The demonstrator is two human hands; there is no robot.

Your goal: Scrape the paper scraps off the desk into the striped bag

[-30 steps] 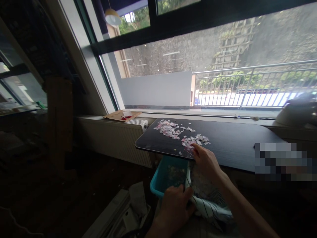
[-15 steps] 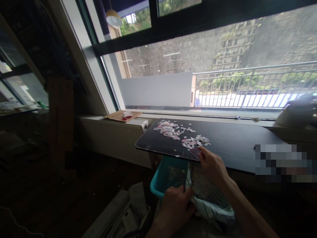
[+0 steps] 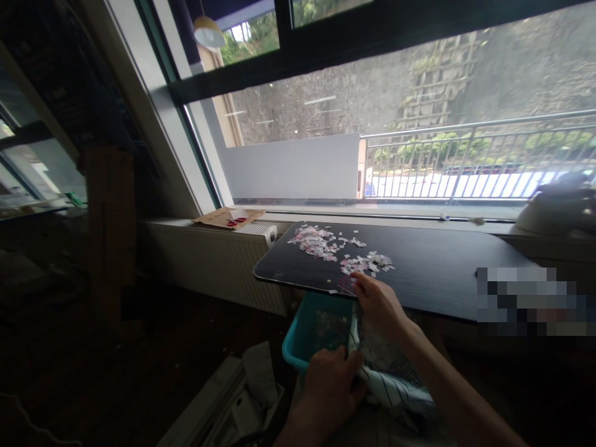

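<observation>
Small pink and white paper scraps [image 3: 344,250] lie scattered on a dark tabletop [image 3: 433,270] under the window. My right hand [image 3: 379,306] rests at the table's near edge, fingers curled against the scraps closest to me. My left hand [image 3: 328,388] is closed on the rim of a pale striped bag [image 3: 393,379] held open below the table edge. A teal plastic bin [image 3: 310,329] stands on the floor just left of the bag, under the table.
A white radiator [image 3: 218,261] runs along the wall at left, with a cardboard piece [image 3: 228,217] on the sill above it. A pale rounded object [image 3: 554,208] sits at the far right. White items [image 3: 246,397] lie on the dark floor.
My right hand slid a little right along the table edge, then back left toward the scraps. The left hand stays on the bag.
</observation>
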